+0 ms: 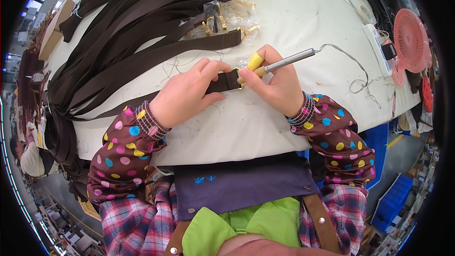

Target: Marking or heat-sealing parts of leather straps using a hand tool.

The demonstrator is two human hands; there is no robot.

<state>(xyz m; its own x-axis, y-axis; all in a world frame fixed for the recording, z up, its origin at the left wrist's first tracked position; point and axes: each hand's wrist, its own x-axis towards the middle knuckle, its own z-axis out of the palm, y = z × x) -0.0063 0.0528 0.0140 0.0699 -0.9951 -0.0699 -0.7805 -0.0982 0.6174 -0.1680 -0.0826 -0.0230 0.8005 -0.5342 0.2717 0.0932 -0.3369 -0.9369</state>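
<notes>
Workshop interior around a bench (213,137) with a pale cover, wide fisheye view.
Grey floor (403,156) shows at right and lower left, marked at right by a yellow line (394,141); a blue bin (392,203) stands on it. A thin, bright light strip (10,173) curves along the left rim. At upper left, bright panels (36,0) may be windows or lamps. Cluttered surroundings at both edges are too small to identify.

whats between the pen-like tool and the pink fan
In the head view, a grey cord, then a white power strip with a black plug, lie between the tool and the fan.
</notes>
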